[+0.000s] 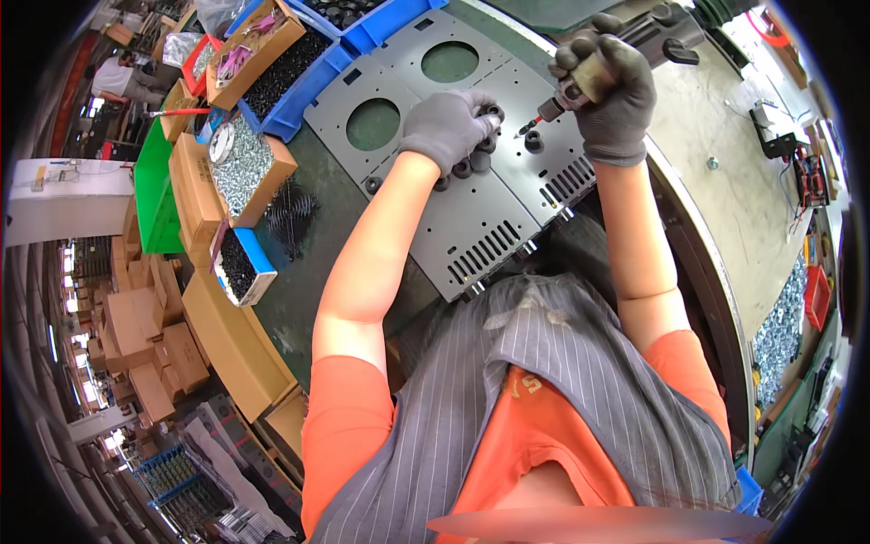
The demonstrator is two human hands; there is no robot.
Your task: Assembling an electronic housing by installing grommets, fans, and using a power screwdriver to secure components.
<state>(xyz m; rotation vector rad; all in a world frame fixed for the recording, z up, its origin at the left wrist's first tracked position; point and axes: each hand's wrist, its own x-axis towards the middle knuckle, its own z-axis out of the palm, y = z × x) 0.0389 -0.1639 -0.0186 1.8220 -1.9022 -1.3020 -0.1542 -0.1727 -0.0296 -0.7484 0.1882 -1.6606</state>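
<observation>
- Right now the left hand [446,122], gloved in grey, is pinching a small black rubber foot [494,112] down onto the grey metal panel [471,195], which is lying across the middle of the bench [317,263] in front of the person.
- Meanwhile the right hand [612,86] is closing round a powered screwdriver [566,91], and its red-tipped bit is pointing at the fingertips holding that foot; if the bit is slipping off the screw head, it could be jabbing the glove or scoring the panel's paint.
- More black feet [467,166] are sitting loose beside the left hand, near the panel's centre; a nudge from the wrist could be sending them rolling off the near edge.
- Over at the bench's left edge, an open carton of bright screws [240,168] is standing close to the drop, so an elbow swinging back could be tipping it.
- Whether the foot is lining up squarely over its hole, I cannot tell from here.
</observation>
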